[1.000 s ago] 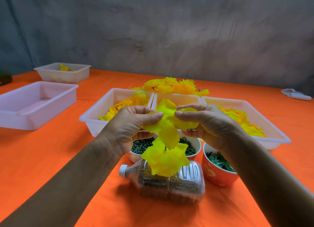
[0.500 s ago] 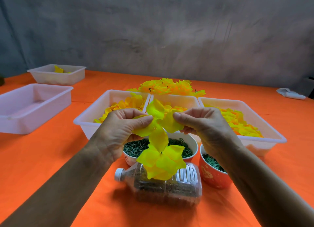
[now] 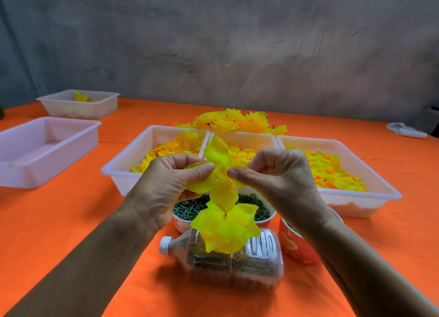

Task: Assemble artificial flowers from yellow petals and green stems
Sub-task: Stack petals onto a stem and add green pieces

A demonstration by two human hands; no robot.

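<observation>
My left hand (image 3: 166,186) and my right hand (image 3: 278,176) pinch a yellow petal layer (image 3: 219,174) between thumbs and fingers above the bowls. Below it a second yellow petal layer (image 3: 225,228) sits on a thin spike that rises from a plastic bottle (image 3: 237,264) lying on its side. Behind my hands a white bowl (image 3: 187,212) holds green stem pieces and green rings. A red cup (image 3: 297,247) with green pieces stands under my right wrist. Three white trays (image 3: 123,171) of loose yellow petals lie further back.
Finished yellow flowers (image 3: 232,121) are piled behind the trays. A large white tray (image 3: 47,148) and a smaller tray (image 3: 80,105) with a few petals stand at the left. A white object (image 3: 403,131) lies at the far right on the orange tablecloth (image 3: 59,221).
Both hands have drawn closer together and gathered the upper petal layer at its middle. The camera has tilted slightly, shifting the scene.
</observation>
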